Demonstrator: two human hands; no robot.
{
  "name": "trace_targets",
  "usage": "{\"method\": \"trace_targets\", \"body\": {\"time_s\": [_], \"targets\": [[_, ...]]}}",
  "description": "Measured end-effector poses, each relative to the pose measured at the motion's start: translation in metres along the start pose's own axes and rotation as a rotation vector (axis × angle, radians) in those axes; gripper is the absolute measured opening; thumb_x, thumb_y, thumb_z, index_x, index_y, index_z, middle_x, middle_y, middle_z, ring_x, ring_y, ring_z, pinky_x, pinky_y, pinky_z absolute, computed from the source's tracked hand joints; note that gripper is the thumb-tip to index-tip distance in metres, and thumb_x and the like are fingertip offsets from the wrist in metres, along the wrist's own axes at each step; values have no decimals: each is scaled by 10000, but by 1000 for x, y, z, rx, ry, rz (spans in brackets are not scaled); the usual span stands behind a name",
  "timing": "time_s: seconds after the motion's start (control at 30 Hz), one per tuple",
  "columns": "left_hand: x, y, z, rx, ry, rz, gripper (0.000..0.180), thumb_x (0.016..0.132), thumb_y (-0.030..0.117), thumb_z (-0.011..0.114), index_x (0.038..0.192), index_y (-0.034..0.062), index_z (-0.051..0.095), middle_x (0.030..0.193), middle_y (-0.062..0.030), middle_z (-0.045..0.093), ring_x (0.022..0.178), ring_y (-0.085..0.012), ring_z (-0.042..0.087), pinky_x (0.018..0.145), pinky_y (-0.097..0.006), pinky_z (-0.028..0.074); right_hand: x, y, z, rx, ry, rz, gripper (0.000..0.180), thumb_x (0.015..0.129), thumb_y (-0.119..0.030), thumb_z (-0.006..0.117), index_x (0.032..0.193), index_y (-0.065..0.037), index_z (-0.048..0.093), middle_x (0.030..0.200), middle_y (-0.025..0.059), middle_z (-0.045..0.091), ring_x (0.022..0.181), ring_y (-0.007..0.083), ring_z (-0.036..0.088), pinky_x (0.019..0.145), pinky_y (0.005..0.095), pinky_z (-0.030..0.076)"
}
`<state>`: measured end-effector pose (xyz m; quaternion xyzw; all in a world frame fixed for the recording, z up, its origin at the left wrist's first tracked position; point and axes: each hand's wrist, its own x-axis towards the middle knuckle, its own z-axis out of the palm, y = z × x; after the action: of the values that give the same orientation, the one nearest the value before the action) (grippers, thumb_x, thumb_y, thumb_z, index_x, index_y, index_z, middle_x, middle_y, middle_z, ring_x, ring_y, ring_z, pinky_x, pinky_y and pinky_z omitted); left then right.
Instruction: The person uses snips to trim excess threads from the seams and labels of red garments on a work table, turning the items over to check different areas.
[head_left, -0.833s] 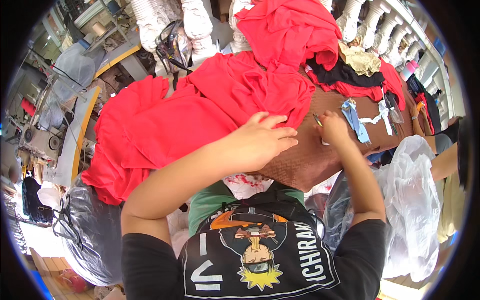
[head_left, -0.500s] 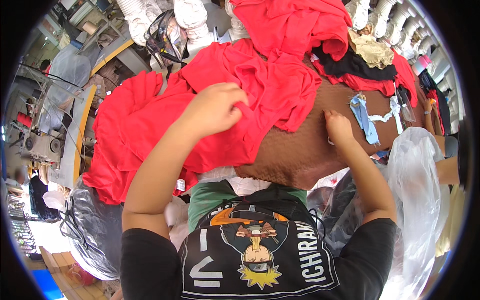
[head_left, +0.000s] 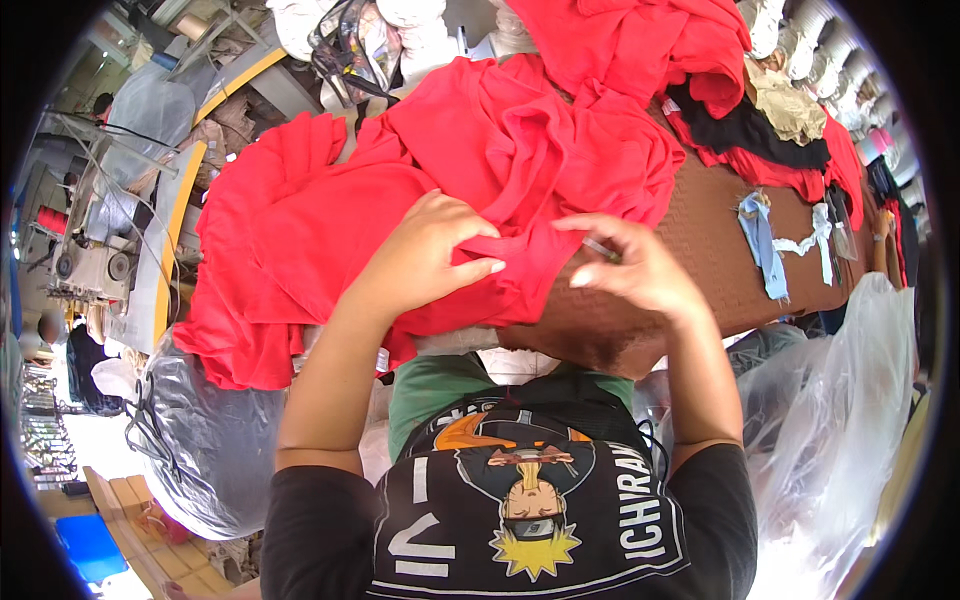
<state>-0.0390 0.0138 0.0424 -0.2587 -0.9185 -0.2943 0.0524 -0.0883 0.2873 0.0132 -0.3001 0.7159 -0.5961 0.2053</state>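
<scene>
Red cloth [head_left: 300,230] lay in a wide, rumpled heap in front of me, spread from the left over to the middle. At the far left stood a sewing machine [head_left: 95,268], then a worktop with a yellow edge [head_left: 181,225], and below that a dark bundle wrapped in clear plastic [head_left: 220,430]. A small white tag [head_left: 382,360] showed at the cloth's near edge, close to my left forearm. My left hand [head_left: 418,255] rested on the heap, fingers bent and thumb set apart from them, red fabric showing in the gap; whether they pinched a fold, I could not tell. Just right of it, over the cloth's right edge, my right hand [head_left: 645,272] had its thumb and forefinger parted, while a slim tool [head_left: 601,250] sat held in that hand, partly hidden. Beyond it came the brown covering of the bench [head_left: 695,235], with a second red heap [head_left: 640,45] at the back. Farther right lay black cloth [head_left: 735,132], a frayed blue strip [head_left: 762,248], a crumpled tan piece [head_left: 790,108] resting on the black, and a white strip [head_left: 822,240]. Clear plastic sheeting [head_left: 840,380] hung nearest the right side.
</scene>
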Motion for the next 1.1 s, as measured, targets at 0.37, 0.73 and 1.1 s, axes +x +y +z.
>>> {"method": "trace_targets", "body": {"time_s": [0.37,0.73,1.1], "targets": [[-23,19,37,83,617,148,296,621,16,745,835,99,558,882,-60,590,801,-270,587,678,-387,447,23,-7,55,-70,333,-218,154,864,47,650,994,-34,636,812,-56,531,733,23,473,666,187,404],[-33,43,65,-493,479,-282,588,798,6,731,1322,7,465,1149,-106,627,760,-98,622,675,-228,483,-1,6,64,454,421,90,116,875,-59,687,983,-75,649,775,-82,582,503,-21,400,427,175,289],[-23,42,57,-467,415,-90,366,775,17,750,1131,49,672,1001,-71,620,773,-94,596,663,-244,494,-8,8,72,490,377,14,83,879,-35,678,959,-18,668,844,-2,668,685,47,583,618,198,461]]}}
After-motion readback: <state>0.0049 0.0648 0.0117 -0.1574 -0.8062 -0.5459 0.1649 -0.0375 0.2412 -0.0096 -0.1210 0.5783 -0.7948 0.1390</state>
